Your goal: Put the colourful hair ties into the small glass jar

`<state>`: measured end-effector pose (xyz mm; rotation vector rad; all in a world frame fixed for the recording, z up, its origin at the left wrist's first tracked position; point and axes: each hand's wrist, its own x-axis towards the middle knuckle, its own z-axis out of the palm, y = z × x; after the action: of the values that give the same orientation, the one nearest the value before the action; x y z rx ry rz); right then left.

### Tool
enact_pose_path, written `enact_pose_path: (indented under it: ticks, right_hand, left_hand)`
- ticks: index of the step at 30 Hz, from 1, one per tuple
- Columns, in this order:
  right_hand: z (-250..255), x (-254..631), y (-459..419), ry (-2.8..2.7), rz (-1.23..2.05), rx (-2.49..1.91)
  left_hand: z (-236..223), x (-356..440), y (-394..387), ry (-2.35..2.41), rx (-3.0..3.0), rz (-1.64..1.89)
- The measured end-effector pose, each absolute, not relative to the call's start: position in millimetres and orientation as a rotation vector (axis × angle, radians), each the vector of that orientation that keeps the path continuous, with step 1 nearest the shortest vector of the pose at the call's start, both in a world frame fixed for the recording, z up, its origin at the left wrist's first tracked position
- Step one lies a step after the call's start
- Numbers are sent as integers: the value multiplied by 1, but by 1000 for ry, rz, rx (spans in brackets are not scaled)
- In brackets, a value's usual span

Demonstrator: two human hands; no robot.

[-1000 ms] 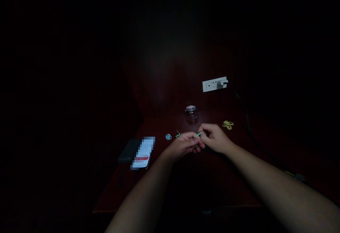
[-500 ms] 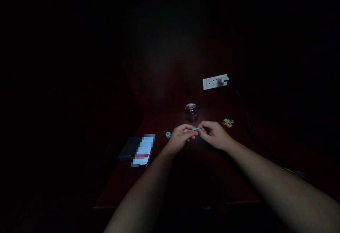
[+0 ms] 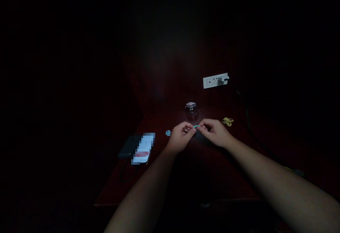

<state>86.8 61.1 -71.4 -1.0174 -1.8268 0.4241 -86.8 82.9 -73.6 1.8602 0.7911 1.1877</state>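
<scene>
Between my two hands is a small green elastic band, bowed slightly upward. My left hand pinches its left end with thumb and fingertips. At the other end, my right hand grips it the same way, so the fingertips nearly meet. A small clump of blue bands lies on the table just left of my left hand. Beyond my right hand rests a loose pile of yellow bands. A clear lidded jar stands behind both hands.
On the left of the dark red table lies a lit phone against a black box-shaped device, with a cable looping below. A white wall socket holds a plug. A dark cable runs down the right side.
The green band now arches more between my fingertips, where it looked flatter before. My left fingers have curled in and shifted slightly. The whole view has moved a little.
</scene>
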Motion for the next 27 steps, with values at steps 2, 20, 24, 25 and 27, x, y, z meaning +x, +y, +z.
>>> enact_pose_path:
  ticks: [2,20,24,25,27]
  right_hand:
    - [-71,87,61,-1826,423,-1023]
    - [-73,87,63,-1912,507,-1039]
    - [-72,86,62,-1924,509,-1038]
    - [-72,86,62,-1925,513,-1030]
    - [-72,86,62,-1928,536,-1020]
  left_hand:
    - [-73,-88,82,796,1891,1182]
    - [-75,-88,84,812,2082,1224]
    - [-74,-88,84,851,2055,1223]
    - [-74,-88,84,860,2045,1221]
    - [-73,-88,83,871,2028,1220]
